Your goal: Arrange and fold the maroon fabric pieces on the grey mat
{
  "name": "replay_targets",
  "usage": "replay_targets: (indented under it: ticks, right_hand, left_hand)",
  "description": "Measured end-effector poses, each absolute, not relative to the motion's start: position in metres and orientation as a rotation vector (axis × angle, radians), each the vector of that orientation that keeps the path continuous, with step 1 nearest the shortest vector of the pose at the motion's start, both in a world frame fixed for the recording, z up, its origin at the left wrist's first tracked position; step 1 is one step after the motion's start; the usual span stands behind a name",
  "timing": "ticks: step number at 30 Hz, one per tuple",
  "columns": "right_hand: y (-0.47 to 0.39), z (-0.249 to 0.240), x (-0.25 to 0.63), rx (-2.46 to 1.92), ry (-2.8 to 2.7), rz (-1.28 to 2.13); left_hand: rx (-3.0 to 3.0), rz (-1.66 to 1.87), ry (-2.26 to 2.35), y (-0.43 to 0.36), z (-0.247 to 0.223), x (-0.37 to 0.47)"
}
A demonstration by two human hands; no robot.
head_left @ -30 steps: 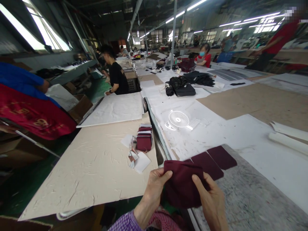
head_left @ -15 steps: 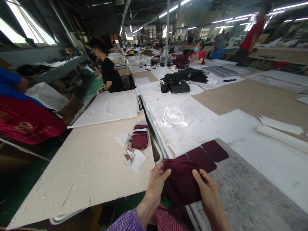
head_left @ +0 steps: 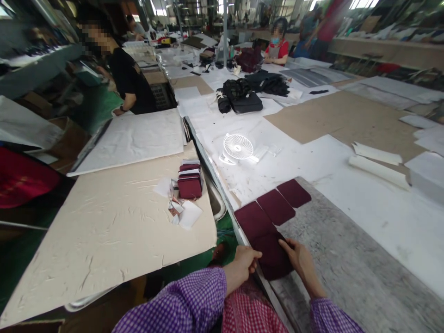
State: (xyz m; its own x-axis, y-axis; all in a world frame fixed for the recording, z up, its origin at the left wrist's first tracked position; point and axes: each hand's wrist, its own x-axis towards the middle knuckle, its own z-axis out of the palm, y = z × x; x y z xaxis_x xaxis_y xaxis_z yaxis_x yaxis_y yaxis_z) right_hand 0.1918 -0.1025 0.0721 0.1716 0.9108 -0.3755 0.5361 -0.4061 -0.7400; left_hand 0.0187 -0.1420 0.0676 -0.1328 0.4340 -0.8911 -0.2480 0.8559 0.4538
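A maroon fabric piece [head_left: 272, 256] lies at the near edge of the grey mottled board [head_left: 343, 245], its far edge meeting or overlapping another maroon panel [head_left: 255, 219]. My left hand [head_left: 244, 262] pinches its left edge, fingers closed. On the opposite side, my right hand [head_left: 300, 259] grips the right edge between thumb and fingers. Two more maroon panels, a middle one [head_left: 276, 206] and a far one [head_left: 294, 192], continue the row away from me. To the left, a stack of maroon and grey pieces [head_left: 190, 181] stands on the beige board.
The beige board [head_left: 121, 222] fills the left side, with white paper scraps [head_left: 189, 215] on it. A gap separates it from the white table. A white fan [head_left: 238, 146], black bags [head_left: 243, 95] and paper rolls [head_left: 378, 171] lie farther off. A person in black [head_left: 130, 81] is at left.
The held maroon fabric went from raised between both hands down onto the board, at the near end of the row. Both hands moved lower with it. The camera view tilted downward.
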Motion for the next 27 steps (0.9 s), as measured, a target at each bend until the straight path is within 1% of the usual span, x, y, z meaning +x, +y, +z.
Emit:
replay_targets:
  ticks: [7,14,20,27]
  right_hand:
    - [-0.059,0.045,0.180,-1.976,-1.641,0.966]
    - [-0.051,0.019,0.171,-2.153,-1.801,0.744]
    - [-0.052,0.018,0.168,-2.233,-1.908,0.647]
    - [-0.049,0.021,0.165,-2.271,-2.006,0.581]
  left_hand:
    - [0.245,0.616,1.697,-0.112,0.051,0.015]
    - [0.337,0.554,1.795,-0.104,0.026,0.014]
    - [0.414,0.504,1.828,-0.109,0.015,0.011]
    - [0.540,0.405,1.879,-0.108,0.016,0.009]
